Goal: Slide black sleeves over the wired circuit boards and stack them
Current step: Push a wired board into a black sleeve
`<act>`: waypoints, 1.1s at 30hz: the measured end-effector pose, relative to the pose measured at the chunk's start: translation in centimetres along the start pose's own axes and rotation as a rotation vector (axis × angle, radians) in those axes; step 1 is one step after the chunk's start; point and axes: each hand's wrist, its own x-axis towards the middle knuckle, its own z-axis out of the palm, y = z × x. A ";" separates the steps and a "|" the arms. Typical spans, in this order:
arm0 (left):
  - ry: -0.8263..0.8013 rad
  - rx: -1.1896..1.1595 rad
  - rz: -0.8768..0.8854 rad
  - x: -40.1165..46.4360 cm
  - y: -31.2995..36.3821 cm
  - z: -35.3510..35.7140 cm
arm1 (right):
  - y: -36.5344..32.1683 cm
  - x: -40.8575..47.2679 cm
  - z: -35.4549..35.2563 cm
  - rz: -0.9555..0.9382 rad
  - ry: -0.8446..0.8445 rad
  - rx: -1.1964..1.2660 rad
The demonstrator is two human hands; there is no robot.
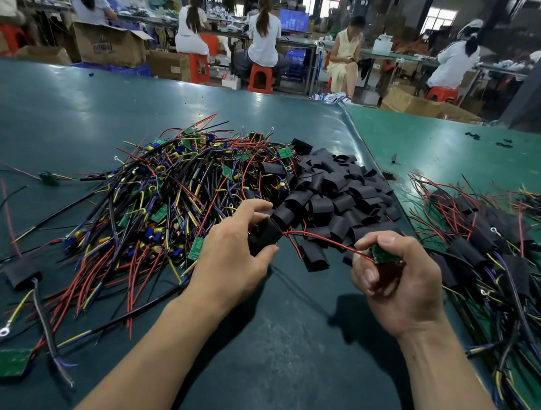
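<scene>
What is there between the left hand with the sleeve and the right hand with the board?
In the head view, thin red wires run from the sleeve in the left hand to the board in the right hand; loose black sleeves lie beneath.

One head-worn camera looks forward and down, close over the table.

- cardboard box, far left behind the table: dark printing on its side, upside down and blurred; letters cannot be made out with certainty.
- blue screen at the back: content too small to read.
- no other text legible.
</scene>
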 end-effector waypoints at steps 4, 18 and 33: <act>0.014 -0.005 -0.003 0.1 0.0 -0.1 | 0.0 -0.1 0.1 0.004 -0.039 0.028; -0.062 -0.012 0.097 0.1 -0.3 -0.1 | -0.4 -0.2 0.5 0.008 -0.011 0.113; 0.011 -0.099 0.150 0.1 -0.3 -0.2 | 0.0 0.2 0.1 0.061 0.089 -0.005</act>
